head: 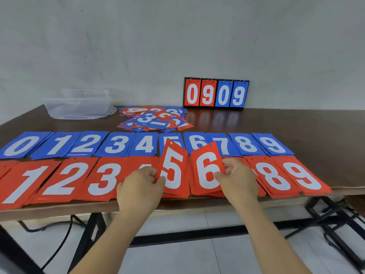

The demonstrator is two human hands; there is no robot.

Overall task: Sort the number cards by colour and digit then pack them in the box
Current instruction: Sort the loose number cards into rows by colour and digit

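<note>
Left hand (pixel 142 186) pinches red 5 card (pixel 173 169) by its edge, right hand (pixel 235 178) pinches red 6 card (pixel 207 171), both tilted up over the red row (pixel 59 180). Cards look thin, stiff-ish, slick (edge pinch suits). Further back: blue row (pixel 116 144), unsorted pile (pixel 154 119), clear box (pixel 79 107) far left.

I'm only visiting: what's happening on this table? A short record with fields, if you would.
Left hand: holds red 5 card
Right hand: holds red 6 card
Far row: blue stacks, 0 to 9
Near row: red stacks by digit
Unsorted pile: mixed cards behind blue row
Box: clear, far left of table
Scoreboard: reads 0909, by wall
</note>
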